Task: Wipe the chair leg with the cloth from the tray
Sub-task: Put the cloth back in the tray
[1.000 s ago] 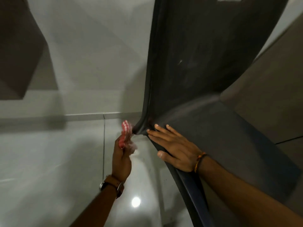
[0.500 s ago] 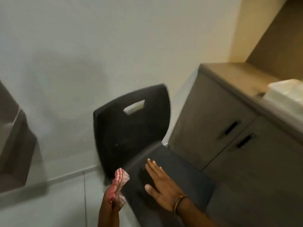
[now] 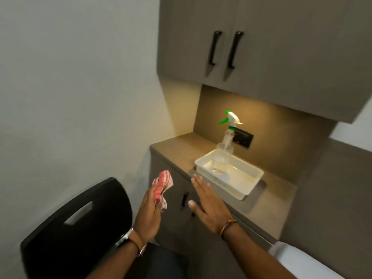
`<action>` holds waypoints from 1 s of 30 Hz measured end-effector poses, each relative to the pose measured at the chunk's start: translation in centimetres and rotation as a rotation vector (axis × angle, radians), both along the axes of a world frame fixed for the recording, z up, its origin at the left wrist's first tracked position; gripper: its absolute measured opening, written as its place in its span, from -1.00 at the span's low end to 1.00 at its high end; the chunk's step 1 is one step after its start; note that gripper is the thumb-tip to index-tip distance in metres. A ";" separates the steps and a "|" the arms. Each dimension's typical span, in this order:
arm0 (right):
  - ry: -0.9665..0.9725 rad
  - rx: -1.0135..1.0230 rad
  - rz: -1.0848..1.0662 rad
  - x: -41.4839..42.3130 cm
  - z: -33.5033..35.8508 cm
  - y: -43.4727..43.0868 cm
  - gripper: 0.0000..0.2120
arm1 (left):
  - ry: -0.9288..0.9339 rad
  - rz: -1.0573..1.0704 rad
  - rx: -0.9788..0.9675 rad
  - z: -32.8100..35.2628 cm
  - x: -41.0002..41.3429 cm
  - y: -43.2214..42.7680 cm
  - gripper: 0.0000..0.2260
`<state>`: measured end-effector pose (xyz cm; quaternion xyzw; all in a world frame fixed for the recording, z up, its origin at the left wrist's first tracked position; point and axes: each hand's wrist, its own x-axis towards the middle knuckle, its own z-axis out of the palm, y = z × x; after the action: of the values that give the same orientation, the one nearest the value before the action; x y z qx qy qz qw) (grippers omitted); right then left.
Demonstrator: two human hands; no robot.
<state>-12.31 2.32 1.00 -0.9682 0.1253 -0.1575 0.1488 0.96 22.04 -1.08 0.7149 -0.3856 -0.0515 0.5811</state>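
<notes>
Cloth (image 3: 162,187) bunched in my left hand (image 3: 149,213); tray (image 3: 249,190) lies ahead-right, nearer my flat, empty right hand (image 3: 209,208).

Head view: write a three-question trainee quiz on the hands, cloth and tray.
1. True or false: the left hand grips the red-and-white cloth.
2. What stands in the white tray? A) spray bottle B) mug C) sponge
3. Fill in: the right hand is open and holds ____.

Key: 1 true. 2 A. 3 nothing.
</notes>
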 end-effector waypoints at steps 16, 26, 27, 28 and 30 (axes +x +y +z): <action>0.249 0.125 -0.589 -16.2 -3.4 -15.8 -0.11 | -0.292 -0.246 0.246 6.0 -8.2 -25.7 -0.55; 0.409 0.088 -0.563 -14.5 -10.1 -17.9 -0.02 | -0.622 -0.310 0.556 0.4 -6.7 -36.0 -0.37; 0.406 0.070 -0.547 -14.4 -10.3 -18.1 -0.01 | -0.657 -0.323 0.584 0.2 -6.6 -37.2 -0.32; 0.406 0.055 -0.532 -14.4 -10.5 -18.3 -0.02 | -0.693 -0.338 0.631 0.2 -6.5 -38.3 -0.30; 0.414 0.030 -0.511 -14.4 -10.8 -18.5 -0.02 | -0.751 -0.373 0.719 0.1 -6.5 -40.0 -0.45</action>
<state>-26.71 -16.23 -9.76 -0.9146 0.3940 0.0121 0.0899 -5.57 -17.98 -0.94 0.7569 -0.6447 -0.0236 0.1040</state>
